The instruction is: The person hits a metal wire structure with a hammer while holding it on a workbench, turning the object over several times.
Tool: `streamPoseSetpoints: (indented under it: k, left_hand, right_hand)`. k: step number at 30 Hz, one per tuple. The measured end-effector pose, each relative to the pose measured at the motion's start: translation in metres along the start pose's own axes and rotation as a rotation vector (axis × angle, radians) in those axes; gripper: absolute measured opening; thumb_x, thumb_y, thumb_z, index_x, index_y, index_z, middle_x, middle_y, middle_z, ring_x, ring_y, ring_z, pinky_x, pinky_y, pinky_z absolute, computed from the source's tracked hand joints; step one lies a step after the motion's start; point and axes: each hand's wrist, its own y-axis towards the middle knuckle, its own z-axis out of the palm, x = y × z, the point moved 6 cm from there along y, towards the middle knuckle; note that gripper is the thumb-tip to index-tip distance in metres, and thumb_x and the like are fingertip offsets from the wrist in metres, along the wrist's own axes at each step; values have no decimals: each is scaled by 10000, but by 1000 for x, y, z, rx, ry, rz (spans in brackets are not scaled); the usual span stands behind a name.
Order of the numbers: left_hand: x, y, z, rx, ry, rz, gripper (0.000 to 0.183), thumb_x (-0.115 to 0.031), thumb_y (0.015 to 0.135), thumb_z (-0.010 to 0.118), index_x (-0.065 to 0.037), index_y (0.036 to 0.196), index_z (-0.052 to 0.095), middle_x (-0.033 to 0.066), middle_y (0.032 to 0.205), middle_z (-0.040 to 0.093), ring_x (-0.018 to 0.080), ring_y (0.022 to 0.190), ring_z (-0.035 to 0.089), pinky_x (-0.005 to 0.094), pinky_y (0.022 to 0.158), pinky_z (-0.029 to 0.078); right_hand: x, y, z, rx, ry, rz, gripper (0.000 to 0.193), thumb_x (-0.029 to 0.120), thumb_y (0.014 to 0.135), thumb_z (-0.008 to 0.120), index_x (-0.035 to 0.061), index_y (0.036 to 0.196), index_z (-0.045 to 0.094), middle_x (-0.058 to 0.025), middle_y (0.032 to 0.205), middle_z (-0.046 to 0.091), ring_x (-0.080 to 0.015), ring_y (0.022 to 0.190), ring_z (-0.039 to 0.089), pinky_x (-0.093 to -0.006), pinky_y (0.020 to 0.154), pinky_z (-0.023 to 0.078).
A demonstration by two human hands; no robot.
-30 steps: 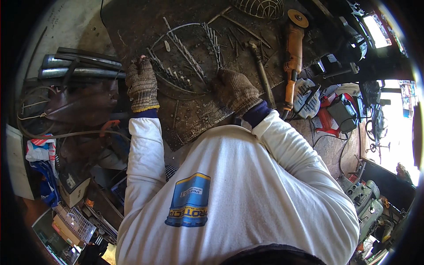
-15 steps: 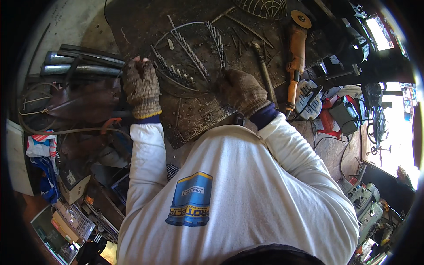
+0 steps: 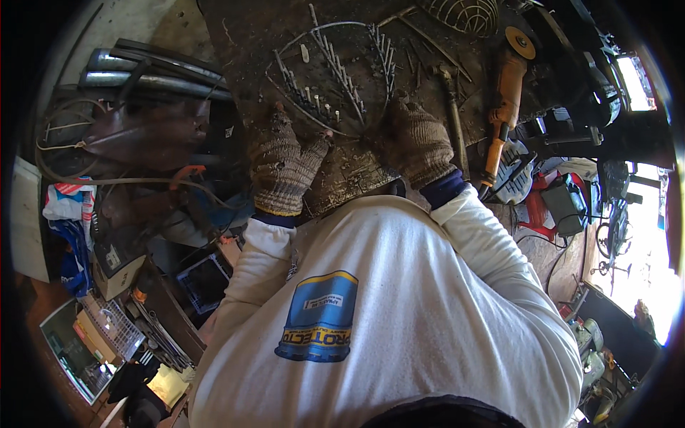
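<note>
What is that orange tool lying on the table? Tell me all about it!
It looks like an angle grinder. It has a long orange body and a round, flat disc at its far end. It lies still on the dark, dirty metal workbench, to the right of a hammer. No hand touches it; the gloved right hand rests nearby, left of the hammer. Its lower end reaches the bench edge.

Place: metalworking workshop, cluttered and grimy.
Tabletop (image 3: 342,178): scorched steel plate, lying speckled with slag.
Tools: orange angle grinder (image 3: 504,100) and hammer (image 3: 454,114) lying on it.
Workpiece: round wire frame (image 3: 325,75) with welded rods.
Stock: steel pipes (image 3: 153,68) stacked at the left.
Surroundings: cables and boxes crowding the floor.
</note>
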Motion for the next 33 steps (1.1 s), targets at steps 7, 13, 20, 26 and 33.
streamPoseSetpoints:
  k: [7, 13, 20, 26, 33]
  left_hand:
    - [-8, 2, 6, 38, -15, 4, 1065, -715, 859, 622, 11, 1568, 298, 262, 1464, 495, 439, 1357, 469, 525, 1159, 355]
    - [-3, 2, 13, -19, -156, 67, 1036, -671, 880, 639, -12, 1587, 267, 269, 1495, 467, 439, 1387, 446, 517, 1179, 338]
    - [-14, -9, -41, 4, -49, 130, 832, -608, 864, 674, -87, 1484, 483, 188, 1431, 557, 384, 1278, 550, 510, 1118, 408]
    - [-14, -61, -21, 63, 437, 258, 421, -359, 896, 672, -99, 1225, 630, 147, 1102, 674, 286, 955, 648, 473, 854, 521]
    - [-44, -53, -37, -398, 1843, 566, 97, -84, 903, 614, -112, 853, 535, 50, 564, 641, 126, 434, 588, 268, 406, 536]
  right_hand:
    - [-1, 4, 9, 140, 15, 14, 502, 490, 876, 685, 33, 1084, 682, -229, 1032, 699, -416, 965, 694, -503, 826, 561]
    - [2, 8, 8, 172, 23, 18, 485, 475, 879, 686, 27, 1064, 697, -237, 1030, 705, -418, 981, 690, -503, 842, 558]
    - [-25, 1, 9, 108, 144, 21, 519, 467, 917, 672, 37, 1203, 623, -219, 1041, 699, -400, 1002, 679, -508, 833, 540]
    - [-20, -10, -1, -34, -37, -129, 559, 454, 941, 652, 39, 1310, 594, -207, 1110, 706, -395, 1060, 676, -473, 873, 551]
    - [-25, -10, -10, 16, 90, -26, 498, 457, 930, 664, 54, 1219, 618, -218, 1070, 700, -416, 1008, 670, -489, 838, 547]
